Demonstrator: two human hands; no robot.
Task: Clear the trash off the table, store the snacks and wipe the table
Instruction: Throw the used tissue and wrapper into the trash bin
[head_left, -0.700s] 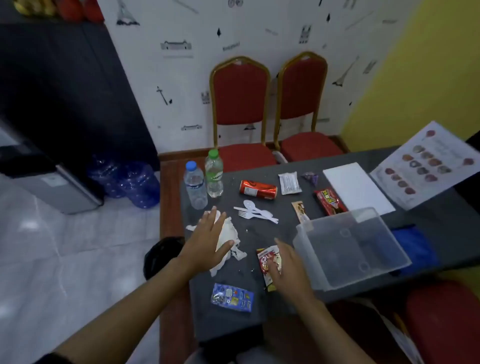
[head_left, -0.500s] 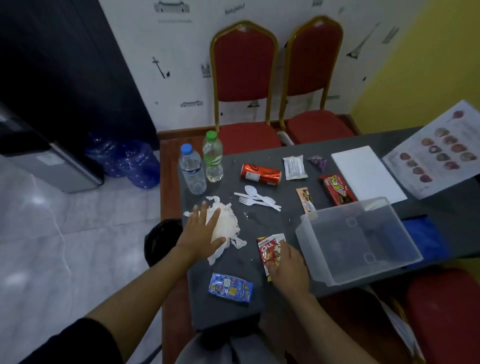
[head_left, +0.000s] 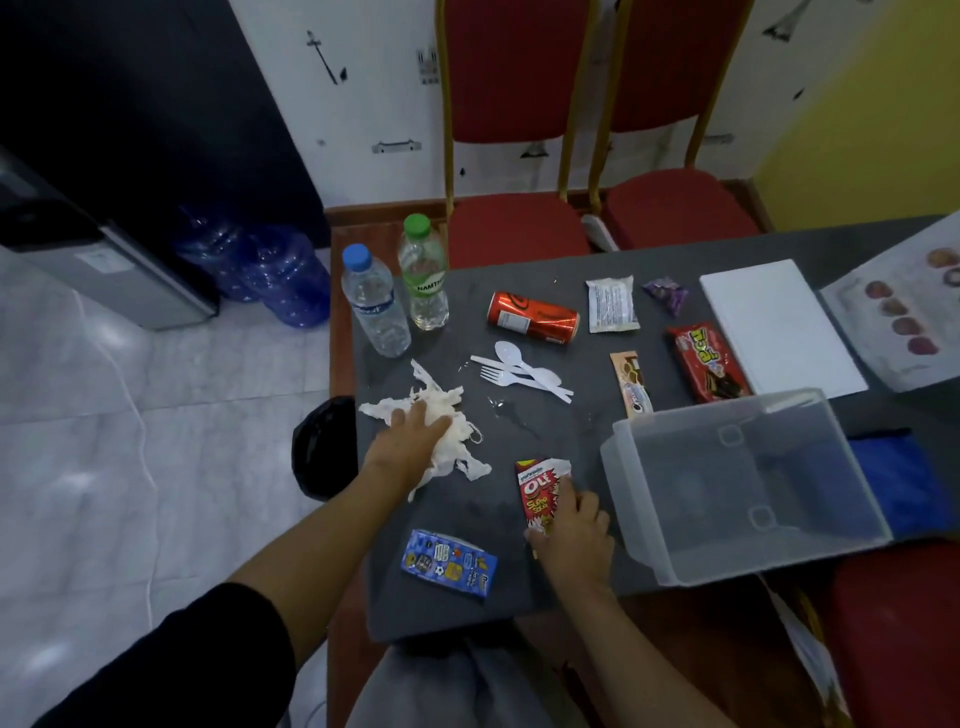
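Grey table (head_left: 441, 613): left hand (head_left: 402, 441) half-covers tissue (head_left: 457, 434), right hand (head_left: 571, 535) hides wrapper (head_left: 540, 493) end.

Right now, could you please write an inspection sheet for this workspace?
Surface: dark table, wet shiny patches near the middle.
Job's things: crumpled tissue, red wrapper, blue pack, red can lying down, empty clear box.
Clutter: two bottles, plastic cutlery, white sheet.
Hands: left hand grips the tissue; right hand holds the red wrapper.
Cables: thin white line on the floor, perhaps a cable.
Surroundings: two red chairs, blue jugs, black bag beside the table.
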